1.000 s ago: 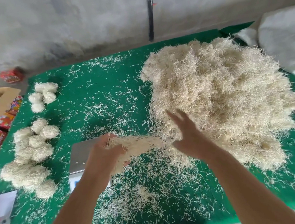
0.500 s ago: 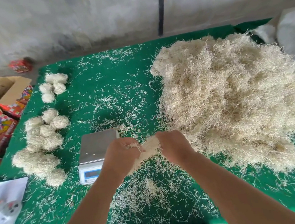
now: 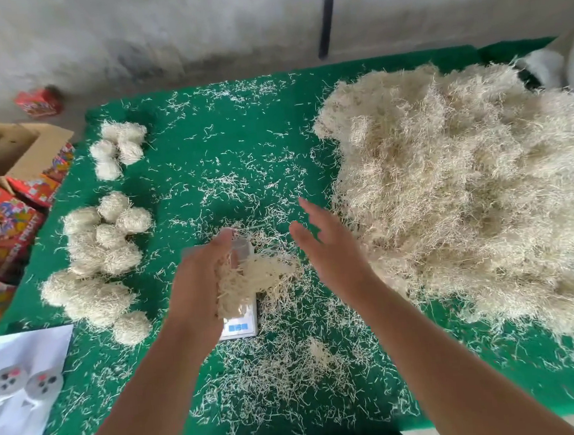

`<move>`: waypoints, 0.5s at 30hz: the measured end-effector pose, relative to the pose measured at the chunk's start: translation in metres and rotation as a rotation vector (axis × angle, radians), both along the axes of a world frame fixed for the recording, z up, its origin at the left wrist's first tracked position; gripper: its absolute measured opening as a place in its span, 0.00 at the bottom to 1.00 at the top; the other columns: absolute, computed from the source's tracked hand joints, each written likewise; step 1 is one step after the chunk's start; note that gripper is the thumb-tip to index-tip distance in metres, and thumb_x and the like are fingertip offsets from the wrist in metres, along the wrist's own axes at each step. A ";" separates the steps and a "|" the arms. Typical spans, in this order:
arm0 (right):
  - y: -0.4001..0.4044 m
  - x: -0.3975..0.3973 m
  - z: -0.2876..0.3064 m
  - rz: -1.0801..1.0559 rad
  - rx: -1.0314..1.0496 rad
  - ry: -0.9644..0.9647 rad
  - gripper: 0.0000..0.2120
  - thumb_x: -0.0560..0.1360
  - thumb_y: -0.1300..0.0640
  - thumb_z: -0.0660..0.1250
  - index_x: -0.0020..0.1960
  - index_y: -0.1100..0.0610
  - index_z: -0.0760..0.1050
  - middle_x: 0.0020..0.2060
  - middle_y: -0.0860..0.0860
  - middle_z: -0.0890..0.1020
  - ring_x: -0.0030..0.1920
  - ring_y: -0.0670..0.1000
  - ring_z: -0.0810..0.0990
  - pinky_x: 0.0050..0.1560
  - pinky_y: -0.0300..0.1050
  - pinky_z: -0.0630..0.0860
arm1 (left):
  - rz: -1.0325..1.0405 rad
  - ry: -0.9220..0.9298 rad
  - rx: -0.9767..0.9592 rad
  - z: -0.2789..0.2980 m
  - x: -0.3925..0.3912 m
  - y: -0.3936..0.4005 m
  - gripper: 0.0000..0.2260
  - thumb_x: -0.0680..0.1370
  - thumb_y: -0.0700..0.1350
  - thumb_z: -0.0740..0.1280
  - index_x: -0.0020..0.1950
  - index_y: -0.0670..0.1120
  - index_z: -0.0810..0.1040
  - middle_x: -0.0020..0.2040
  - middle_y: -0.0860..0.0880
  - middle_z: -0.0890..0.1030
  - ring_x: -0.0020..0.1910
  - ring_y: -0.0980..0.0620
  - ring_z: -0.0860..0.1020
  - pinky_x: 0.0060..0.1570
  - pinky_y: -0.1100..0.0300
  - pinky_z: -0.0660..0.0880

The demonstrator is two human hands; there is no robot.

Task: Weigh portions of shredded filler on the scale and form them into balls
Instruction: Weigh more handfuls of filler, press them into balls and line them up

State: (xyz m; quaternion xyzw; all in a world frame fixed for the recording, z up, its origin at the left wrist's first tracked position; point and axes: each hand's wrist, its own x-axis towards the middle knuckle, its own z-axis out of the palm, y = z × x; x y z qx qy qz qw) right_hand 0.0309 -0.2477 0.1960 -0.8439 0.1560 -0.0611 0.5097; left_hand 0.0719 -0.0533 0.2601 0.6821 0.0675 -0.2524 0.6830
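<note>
We're at the weigh step: left hand point(image 3: 198, 286) cups filler portion point(image 3: 249, 282) over scale point(image 3: 241, 325), right hand point(image 3: 329, 245) loose, empty. Next: drop portion, check wt.

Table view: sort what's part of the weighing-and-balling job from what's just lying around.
Part of the job: left hand, clump of filler, scale, right hand, big filler pile, finished balls.

Lying about: printed boxes, cardboard box, white paper.

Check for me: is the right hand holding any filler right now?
No, the right hand is open and empty; the portion of filler sits by the left hand.
</note>
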 end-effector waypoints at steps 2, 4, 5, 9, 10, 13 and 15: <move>0.054 0.001 0.033 0.130 0.360 -0.078 0.23 0.86 0.38 0.54 0.79 0.42 0.65 0.63 0.32 0.79 0.64 0.33 0.77 0.60 0.32 0.77 | 0.013 -0.076 0.003 0.010 0.005 0.002 0.09 0.84 0.48 0.66 0.48 0.52 0.85 0.40 0.52 0.87 0.39 0.52 0.87 0.35 0.56 0.84; 0.096 0.002 0.056 0.150 0.657 -0.054 0.16 0.89 0.45 0.52 0.69 0.36 0.74 0.55 0.34 0.84 0.59 0.37 0.82 0.51 0.33 0.80 | 0.010 -0.215 0.128 0.020 0.008 -0.003 0.16 0.86 0.40 0.62 0.44 0.57 0.81 0.37 0.54 0.84 0.34 0.53 0.84 0.32 0.59 0.82; 0.112 0.003 0.066 0.122 0.738 -0.058 0.15 0.88 0.43 0.52 0.65 0.32 0.76 0.57 0.36 0.84 0.60 0.39 0.83 0.55 0.40 0.81 | 0.043 -0.289 0.172 0.018 0.010 -0.006 0.15 0.86 0.40 0.61 0.44 0.55 0.79 0.37 0.51 0.82 0.36 0.49 0.82 0.34 0.56 0.81; 0.144 0.007 0.086 -0.017 0.939 -0.032 0.21 0.86 0.38 0.55 0.67 0.45 0.80 0.63 0.53 0.84 0.65 0.53 0.82 0.67 0.61 0.78 | 0.281 -0.392 0.160 0.020 0.012 -0.009 0.06 0.84 0.51 0.59 0.48 0.56 0.73 0.48 0.52 0.77 0.50 0.48 0.78 0.54 0.42 0.78; 0.144 0.007 0.088 -0.043 0.966 -0.021 0.21 0.86 0.40 0.56 0.63 0.49 0.83 0.58 0.55 0.86 0.60 0.53 0.85 0.61 0.57 0.82 | 0.294 -0.442 0.230 0.020 0.013 -0.007 0.04 0.82 0.51 0.59 0.48 0.59 0.71 0.48 0.53 0.75 0.51 0.47 0.77 0.54 0.39 0.77; 0.145 0.011 0.089 -0.158 0.948 -0.011 0.18 0.83 0.44 0.61 0.53 0.54 0.85 0.47 0.54 0.87 0.48 0.51 0.87 0.45 0.49 0.83 | 0.284 -0.574 0.330 0.015 0.018 -0.003 0.01 0.77 0.51 0.58 0.46 0.58 0.68 0.45 0.55 0.72 0.50 0.49 0.72 0.53 0.38 0.74; 0.146 0.014 0.086 -0.222 0.924 -0.005 0.18 0.81 0.44 0.62 0.51 0.56 0.84 0.46 0.56 0.85 0.47 0.52 0.85 0.47 0.52 0.84 | 0.276 -0.631 0.329 0.012 0.019 -0.002 0.04 0.77 0.55 0.60 0.49 0.57 0.71 0.50 0.56 0.70 0.53 0.51 0.70 0.58 0.40 0.73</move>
